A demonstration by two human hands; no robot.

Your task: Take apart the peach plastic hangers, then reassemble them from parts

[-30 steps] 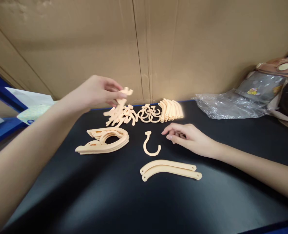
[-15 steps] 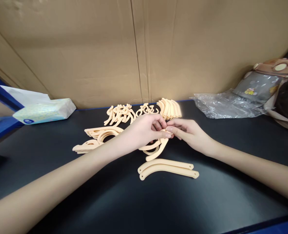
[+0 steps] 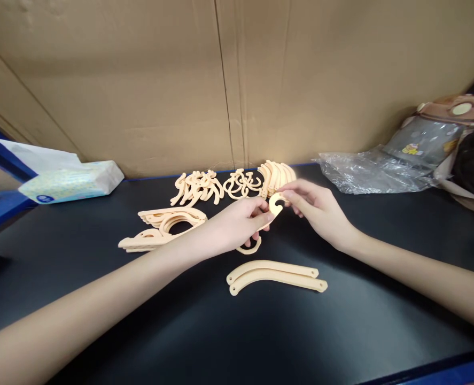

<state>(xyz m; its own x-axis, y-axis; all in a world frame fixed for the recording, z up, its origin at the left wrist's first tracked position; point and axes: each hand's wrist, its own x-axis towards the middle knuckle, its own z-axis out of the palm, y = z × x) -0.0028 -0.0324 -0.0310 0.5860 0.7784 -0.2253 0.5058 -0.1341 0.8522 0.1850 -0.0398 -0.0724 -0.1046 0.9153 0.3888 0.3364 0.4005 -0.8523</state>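
A cream plastic hook piece (image 3: 274, 206) is raised between my two hands, its curved end facing right. My left hand (image 3: 242, 222) pinches its lower part between thumb and fingers. With thumb and forefinger, my right hand (image 3: 315, 208) grips the hook's upper right end. Below my left hand, a curved cream ring-like piece (image 3: 250, 249) shows in part; the hand covers the rest. Two long bent cream arms with holes at their ends (image 3: 274, 275) lie side by side on the black table in front of my hands.
Stacked cream pieces with round openings (image 3: 144, 238) lie left, partly behind my forearm. Along the back are a pile of curved pieces (image 3: 199, 187), loose hooks (image 3: 242, 182) and stacked arms (image 3: 277, 174). A tissue pack (image 3: 72, 182) stands left; a clear plastic bag (image 3: 365, 168) and bottle (image 3: 425, 139) are right.
My hands have turned and lifted the held hook, so its curl now shows between them. The curved arm pieces that hung below my fingers are now mostly out of sight.
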